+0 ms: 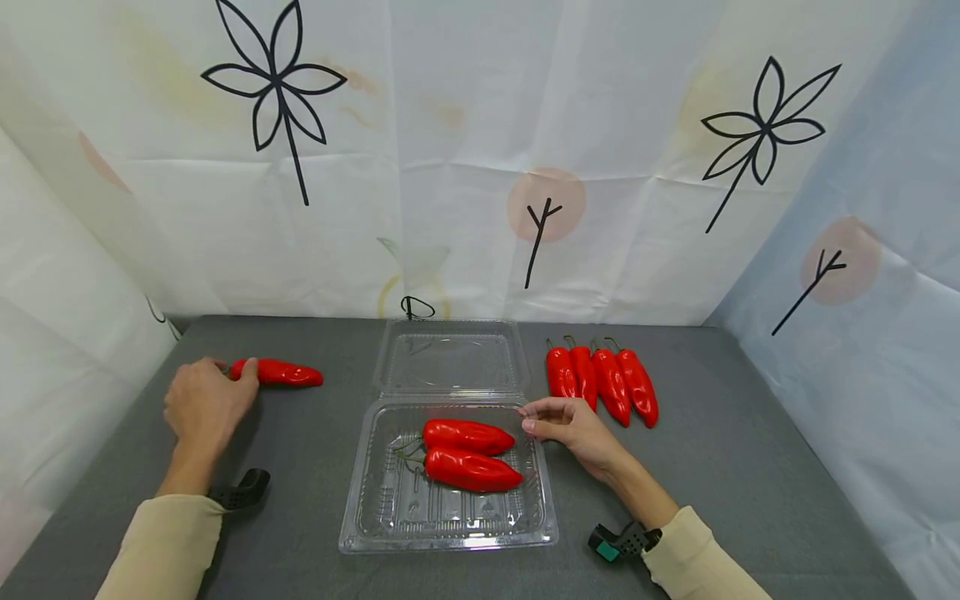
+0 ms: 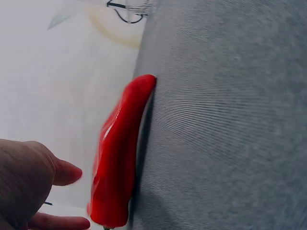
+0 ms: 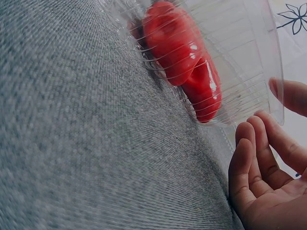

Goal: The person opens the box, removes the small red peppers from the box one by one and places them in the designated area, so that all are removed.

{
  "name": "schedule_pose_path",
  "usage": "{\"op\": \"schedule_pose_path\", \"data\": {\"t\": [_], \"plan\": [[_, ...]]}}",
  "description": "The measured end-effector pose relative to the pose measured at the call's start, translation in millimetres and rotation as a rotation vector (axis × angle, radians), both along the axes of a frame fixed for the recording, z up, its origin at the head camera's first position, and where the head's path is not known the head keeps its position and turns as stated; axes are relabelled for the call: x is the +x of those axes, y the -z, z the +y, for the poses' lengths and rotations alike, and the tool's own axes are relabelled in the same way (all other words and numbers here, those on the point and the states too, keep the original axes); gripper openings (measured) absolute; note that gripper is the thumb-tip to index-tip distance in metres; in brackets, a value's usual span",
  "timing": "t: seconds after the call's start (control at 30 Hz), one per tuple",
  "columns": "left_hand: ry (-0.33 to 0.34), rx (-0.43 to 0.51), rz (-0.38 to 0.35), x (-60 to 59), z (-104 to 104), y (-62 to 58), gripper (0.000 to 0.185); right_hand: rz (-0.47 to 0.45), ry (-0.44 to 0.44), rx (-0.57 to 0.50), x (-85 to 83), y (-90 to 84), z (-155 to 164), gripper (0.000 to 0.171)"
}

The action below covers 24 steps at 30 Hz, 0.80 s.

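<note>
On the left of the table lies a red pepper point(image 1: 288, 373) point(image 2: 117, 167), with my left hand point(image 1: 208, 398) at its stem end. In the left wrist view, thumb and finger are spread beside the pepper with a gap. A clear plastic clamshell box point(image 1: 450, 540) stands in the middle, its lid point(image 1: 453, 358) folded back. Two red peppers point(image 1: 472, 471) point(image 3: 170, 40) lie inside, stems pointing left. My right hand point(image 1: 573, 433) point(image 3: 268, 167) holds the box's right rim near the back corner, thumb on the inner side and fingers outside.
Several red peppers point(image 1: 637, 387) lie in a row at the back right, just beyond my right hand, which overlaps one in the head view. White printed cloth point(image 1: 465, 125) walls in the grey table point(image 1: 300, 517) at the back and sides.
</note>
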<state>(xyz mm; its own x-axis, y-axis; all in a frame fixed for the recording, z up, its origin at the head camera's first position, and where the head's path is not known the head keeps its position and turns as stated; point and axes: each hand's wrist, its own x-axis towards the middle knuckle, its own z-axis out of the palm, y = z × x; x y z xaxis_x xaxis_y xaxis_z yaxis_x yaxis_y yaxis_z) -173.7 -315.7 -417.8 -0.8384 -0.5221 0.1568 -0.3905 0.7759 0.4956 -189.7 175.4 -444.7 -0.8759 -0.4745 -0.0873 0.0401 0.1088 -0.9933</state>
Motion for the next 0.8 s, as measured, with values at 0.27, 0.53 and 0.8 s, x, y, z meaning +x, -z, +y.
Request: {"op": "schedule_pose_path", "data": {"t": [0.27,0.53,0.8], "plan": [[-0.002,0.037,-0.046,-5.7,0,5.4,0.071,0.006,-0.004,0.006,-0.8,0.5,1,0.038],[0.129,0.191,-0.063,-13.3,-9,0.9,0.060,-0.003,-0.002,0.010,0.0,-0.8,0,0.038],[0.108,0.186,-0.113,-11.9,-5,2.2,0.071,0.002,0.001,0.017,0.5,-1.6,0,0.037]]}}
